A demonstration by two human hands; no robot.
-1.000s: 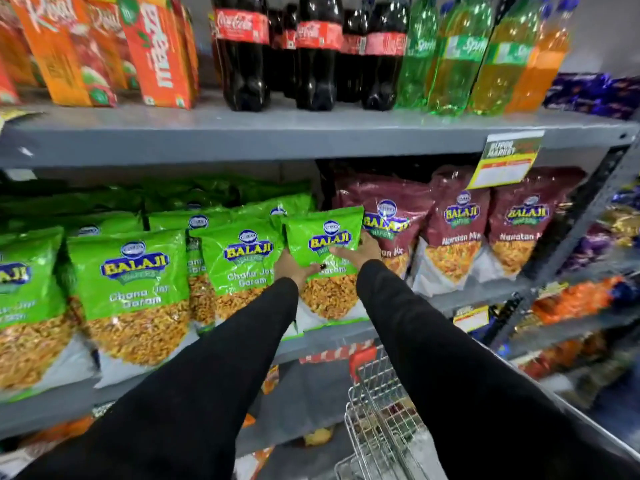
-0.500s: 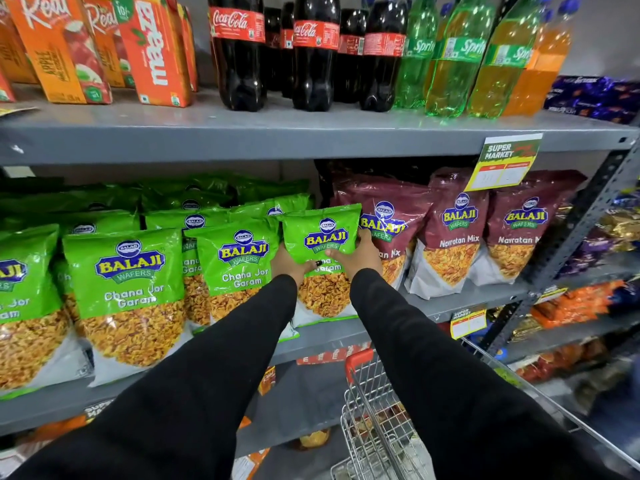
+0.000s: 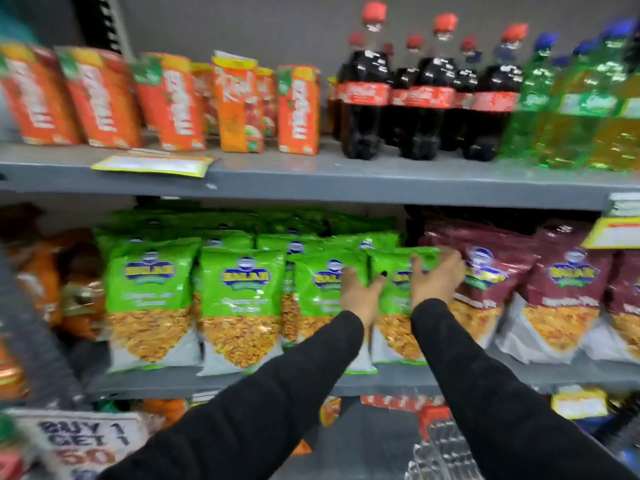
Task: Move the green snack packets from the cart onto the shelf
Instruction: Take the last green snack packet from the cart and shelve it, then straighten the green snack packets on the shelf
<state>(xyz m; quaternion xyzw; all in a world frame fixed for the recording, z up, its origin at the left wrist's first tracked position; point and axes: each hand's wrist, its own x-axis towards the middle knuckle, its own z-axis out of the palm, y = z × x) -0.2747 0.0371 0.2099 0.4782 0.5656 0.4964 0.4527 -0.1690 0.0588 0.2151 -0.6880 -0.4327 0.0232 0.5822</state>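
Grey metal shelf [image 3: 311, 379] of a shop aisle, carrying a row of standing snack pouches below an upper tier of juice cartons [image 3: 239, 105] and cola bottles [image 3: 367, 98]; whole view blurring with head motion.

Green snack packet [image 3: 398, 271] standing upright at the right end of the green row, just beside the maroon packets [image 3: 491, 282], probably being slotted there so that like goes with like.

Left hand [image 3: 360, 292] pressing on the packet's left edge, fingers spread across the front face. Right hand [image 3: 436, 277] curling over the upper right corner, thumb in front and fingers wrapping round to the back. Grip of both hands pressing the one packet between them, apparently steadying it upright so the label is facing outward and the pouch is not slumping against its neighbours.

Remaining green packets [image 3: 239, 296] to the left of the held packet, overlapping in ranks.

Cart [image 3: 436, 441] showing only as a wire edge with a red trim, below the shelf and under the right sleeve; contents not visible, so number of packets left to move not determinable.
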